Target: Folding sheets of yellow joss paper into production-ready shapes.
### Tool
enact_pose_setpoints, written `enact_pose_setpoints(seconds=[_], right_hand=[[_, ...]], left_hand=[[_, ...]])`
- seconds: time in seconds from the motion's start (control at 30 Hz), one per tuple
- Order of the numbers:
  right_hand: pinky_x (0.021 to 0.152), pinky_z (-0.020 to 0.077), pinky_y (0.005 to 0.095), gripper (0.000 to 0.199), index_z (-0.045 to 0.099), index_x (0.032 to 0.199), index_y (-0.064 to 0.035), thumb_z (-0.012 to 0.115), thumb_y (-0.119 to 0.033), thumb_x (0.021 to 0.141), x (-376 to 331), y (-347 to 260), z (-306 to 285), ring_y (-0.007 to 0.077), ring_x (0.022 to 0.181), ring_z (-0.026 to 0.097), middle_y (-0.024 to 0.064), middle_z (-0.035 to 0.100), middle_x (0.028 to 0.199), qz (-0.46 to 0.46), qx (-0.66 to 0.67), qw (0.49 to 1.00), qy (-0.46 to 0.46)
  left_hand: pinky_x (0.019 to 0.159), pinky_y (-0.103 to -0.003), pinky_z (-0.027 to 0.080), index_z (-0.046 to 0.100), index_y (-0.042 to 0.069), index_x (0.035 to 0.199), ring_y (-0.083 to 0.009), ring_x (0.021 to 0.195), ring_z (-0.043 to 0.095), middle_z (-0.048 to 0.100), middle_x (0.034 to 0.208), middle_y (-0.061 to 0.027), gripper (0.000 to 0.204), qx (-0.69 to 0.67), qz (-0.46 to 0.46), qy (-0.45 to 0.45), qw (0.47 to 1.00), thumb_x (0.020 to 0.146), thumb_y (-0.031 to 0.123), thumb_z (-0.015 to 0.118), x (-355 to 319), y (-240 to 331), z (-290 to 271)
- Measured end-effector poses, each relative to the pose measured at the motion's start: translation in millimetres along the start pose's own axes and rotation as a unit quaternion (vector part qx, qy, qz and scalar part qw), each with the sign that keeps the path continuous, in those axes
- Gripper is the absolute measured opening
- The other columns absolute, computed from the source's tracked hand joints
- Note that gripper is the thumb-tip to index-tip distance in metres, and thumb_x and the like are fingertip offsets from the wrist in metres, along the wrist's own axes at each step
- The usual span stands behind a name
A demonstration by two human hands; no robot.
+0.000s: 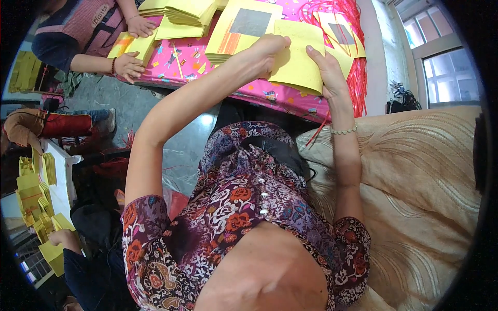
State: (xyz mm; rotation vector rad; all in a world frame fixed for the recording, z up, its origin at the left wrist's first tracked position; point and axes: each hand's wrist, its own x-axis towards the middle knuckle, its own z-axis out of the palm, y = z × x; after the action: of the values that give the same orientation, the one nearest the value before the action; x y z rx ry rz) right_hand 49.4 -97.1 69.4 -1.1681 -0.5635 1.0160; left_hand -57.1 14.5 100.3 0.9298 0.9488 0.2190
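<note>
A plain yellow paper sheet [299, 58] is stretched between my two hands above a pink patterned tablecloth [244, 96]. My left hand [268, 53] is closed on its left edge, the fingers curled. My right hand [330, 72] pinches the right edge, thumb on top and fingers behind. Beside my left hand lies a stack of yellow papers [228, 36] with a silver-grey square and orange streaks on top. Another yellow paper with a grey square [341, 34] is partly hidden behind the held sheet, with red strings [358, 78] across it.
At the table's left, a co-worker's hands [129, 66] rest on yellow paper [124, 45]. Taller yellow stacks [184, 23] stand beside them. Beige patterned fabric [415, 171] covers the seat to my right. Other people work by a white table [61, 176] with yellow papers at far left.
</note>
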Motion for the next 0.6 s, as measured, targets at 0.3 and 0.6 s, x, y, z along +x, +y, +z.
enact_pose_setpoints(seconds=[0.3, 0.6], right_hand=[[0.086, 0.0492, 0.0279, 0.033, 0.052, 0.122, 0.0038, 0.058, -0.008, 0.093, -14, 0, -2, 0.013, 0.098, 0.061, 0.0097, 0.063, 0.113, -0.09, -0.046, 0.994, -0.031], [0.088, 0.0475, 0.0272, 0.035, 0.05, 0.124, 0.0024, 0.059, -0.013, 0.094, -43, -20, 15, 0.0123, 0.099, 0.059, 0.0088, 0.062, 0.113, -0.186, -0.042, 0.981, -0.044]], left_hand=[[0.086, -0.029, 0.046, 0.043, -0.002, 0.121, -0.0147, 0.1, 0.056, 0.058, 0.109, -0.0125, 0.027, -0.026, 0.401, -0.08, 0.912, 0.096, 0.007, 0.048, 3, -41, -9], [0.081, -0.025, 0.043, 0.043, 0.0, 0.116, -0.0093, 0.094, 0.05, 0.054, 0.102, -0.0063, 0.019, 0.015, 0.511, -0.099, 0.854, 0.098, 0.007, 0.046, -42, -49, -14]])
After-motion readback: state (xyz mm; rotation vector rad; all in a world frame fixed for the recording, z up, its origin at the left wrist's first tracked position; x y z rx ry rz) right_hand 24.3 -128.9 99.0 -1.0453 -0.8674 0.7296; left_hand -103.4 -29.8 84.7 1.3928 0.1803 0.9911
